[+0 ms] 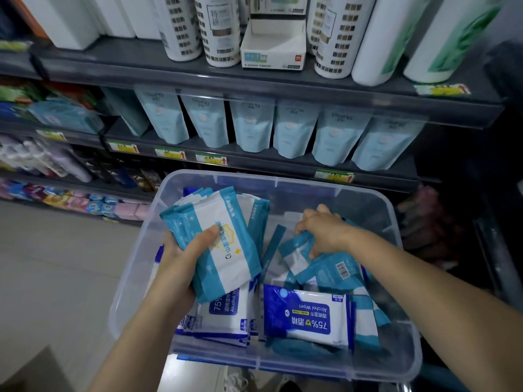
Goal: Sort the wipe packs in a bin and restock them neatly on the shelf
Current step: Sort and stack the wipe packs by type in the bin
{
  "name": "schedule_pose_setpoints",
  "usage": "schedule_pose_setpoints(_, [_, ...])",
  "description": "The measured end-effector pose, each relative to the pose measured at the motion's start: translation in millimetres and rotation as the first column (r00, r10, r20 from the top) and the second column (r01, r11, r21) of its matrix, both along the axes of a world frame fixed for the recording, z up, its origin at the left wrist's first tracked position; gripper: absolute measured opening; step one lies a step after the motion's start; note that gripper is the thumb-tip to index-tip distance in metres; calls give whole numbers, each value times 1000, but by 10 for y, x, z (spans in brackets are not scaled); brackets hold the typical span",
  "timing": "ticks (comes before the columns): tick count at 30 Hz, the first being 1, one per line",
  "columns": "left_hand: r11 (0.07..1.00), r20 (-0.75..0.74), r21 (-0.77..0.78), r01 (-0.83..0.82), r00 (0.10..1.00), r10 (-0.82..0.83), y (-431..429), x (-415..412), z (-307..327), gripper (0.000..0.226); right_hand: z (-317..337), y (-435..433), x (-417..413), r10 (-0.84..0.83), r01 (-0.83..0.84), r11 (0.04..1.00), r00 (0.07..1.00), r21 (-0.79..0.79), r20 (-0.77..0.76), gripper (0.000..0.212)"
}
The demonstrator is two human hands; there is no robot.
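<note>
**Clear bin of soft wipe packs, in front of grey shelving**

- Bin (368, 199): translucent rigid plastic, rectangular with rounded corners and a rolled rim.
- Left hand (181, 258): at the bin's left edge. The fingers and thumb are curled around a teal-banded stack (226, 236), with the thumb pressed on the top face.
- Teal-banded stack: several flat, glossy film packs, white in the middle with teal ends, fanned slightly and tilted up above the bin's contents.
- Right hand (322, 230): toward the bin's far right corner, palm down. The fingers are curled around the crimped end of a loose teal pack (300, 250), which lies among others of the same kind.
- Barcode pack (336, 271): teal, back side up, just beside the right wrist.
- Alcohol wipe packs (308, 315): dark blue and white, pillow-shaped, lying flat in layers along the bin's near edge.
- Shelf (254, 80): matte dark grey boards.
- Pouches (252, 125): pale blue, soft, standing in a row on the middle board.
- Canisters (218, 29): white cylinders on the upper board, flanking an open white carton (271, 49).
- Price tags (169, 153): yellow and green, on the shelf lip.
</note>
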State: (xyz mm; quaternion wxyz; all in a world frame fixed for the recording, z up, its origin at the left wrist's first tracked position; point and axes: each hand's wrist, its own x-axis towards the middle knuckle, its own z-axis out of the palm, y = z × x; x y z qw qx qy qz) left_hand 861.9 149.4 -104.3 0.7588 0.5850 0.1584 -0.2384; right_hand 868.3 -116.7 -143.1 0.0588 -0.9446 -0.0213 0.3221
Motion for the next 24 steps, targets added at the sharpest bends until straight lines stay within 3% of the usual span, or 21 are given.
schedule_pose_setpoints(7, [999,37,-28,21,999,-20,-61,14,107,74,183,-86,-225,-99,84,993,969,77,224,32])
schedule_pose_setpoints(11, [998,55,-56,30,998,-27,-63,13,167,67,524,-103,-313,-400,271,888,855,372,331,23])
schedule_pose_setpoints(15, [997,73,-59,43,997,-38,-45,1,200,66,843,-11,-320,-535,296,745,801,598,269,15])
schedule_pose_setpoints(20, [994,67,-81,67,996,-62,23,5,188,75,1047,123,-340,-485,253,755,836,604,255,20])
schedule_pose_setpoints(24, [992,68,-96,85,995,-79,90,19,156,76,1320,270,-327,-294,85,846,898,526,328,20])
